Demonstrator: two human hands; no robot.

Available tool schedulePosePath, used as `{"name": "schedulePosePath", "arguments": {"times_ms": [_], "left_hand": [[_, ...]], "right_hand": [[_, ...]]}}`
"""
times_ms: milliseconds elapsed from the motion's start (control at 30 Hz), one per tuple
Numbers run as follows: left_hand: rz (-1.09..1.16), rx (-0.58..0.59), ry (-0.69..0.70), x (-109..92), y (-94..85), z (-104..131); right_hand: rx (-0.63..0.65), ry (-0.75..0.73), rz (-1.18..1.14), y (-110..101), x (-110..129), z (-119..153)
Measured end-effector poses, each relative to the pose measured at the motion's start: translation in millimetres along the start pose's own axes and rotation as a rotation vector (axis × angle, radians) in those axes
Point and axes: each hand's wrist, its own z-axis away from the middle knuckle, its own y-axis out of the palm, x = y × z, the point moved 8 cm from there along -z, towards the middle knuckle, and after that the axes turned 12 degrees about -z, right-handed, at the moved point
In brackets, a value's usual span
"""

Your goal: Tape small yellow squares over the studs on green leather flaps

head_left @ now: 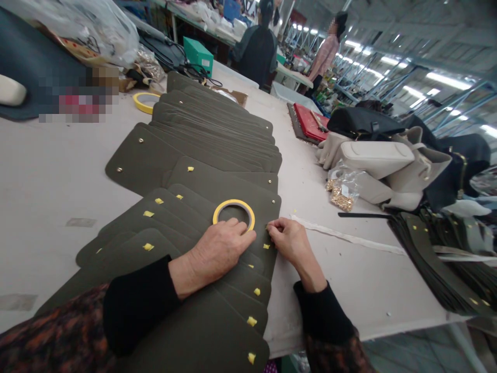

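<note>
My left hand (pixel 217 249) is closed on the near side of a roll of yellow tape (pixel 234 202), which rests over the overlapping dark olive panels (pixel 229 181). At the panels' right edge my right hand (pixel 292 242) pinches a small bit of yellow tape, mostly hidden by the fingertips. Just below those fingers a yellow tape piece (pixel 266 246) sticks to a panel. More small yellow pieces dot the nearer panels along both sides. Farther panels show bare metal studs (pixel 141 140) near their corners.
A second yellow tape roll (pixel 145 107) lies beyond the panels at left. To the right are white and black bags (pixel 376 150), a bag of gold-coloured hardware (pixel 342 196), a white strip (pixel 345 236) and another panel stack (pixel 438 259). Two people (pixel 258 54) are in the background.
</note>
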Motion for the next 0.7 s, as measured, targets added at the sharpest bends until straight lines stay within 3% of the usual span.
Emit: {"name": "schedulePosePath", "arguments": {"times_ms": [167,267,367,433,567,700], "left_hand": [[-0.002,-0.017,-0.003,1.8,-1.8,1.2],[-0.008,-0.031,-0.003,1.8,-3.1,1.1],[-0.022,-0.045,-0.004,1.2,-4.2,0.3],[-0.042,-0.049,-0.006,1.2,-4.5,-0.1],[-0.047,-0.037,0.021,1.1,-4.6,-0.3],[-0.009,-0.045,0.06,3.5,-10.2,1.1]], "right_hand": [[-0.048,-0.077,0.14,-12.5,0.8,4.5],[-0.105,-0.224,0.13,-22.0,6.9,15.6],[-0.042,-0.456,0.181,-14.2,22.6,28.4],[0.027,-0.535,0.291,-2.5,29.7,31.7],[0.068,-0.432,0.428,8.6,31.4,18.1],[0.083,-0.25,0.401,6.9,29.0,2.7]]}}
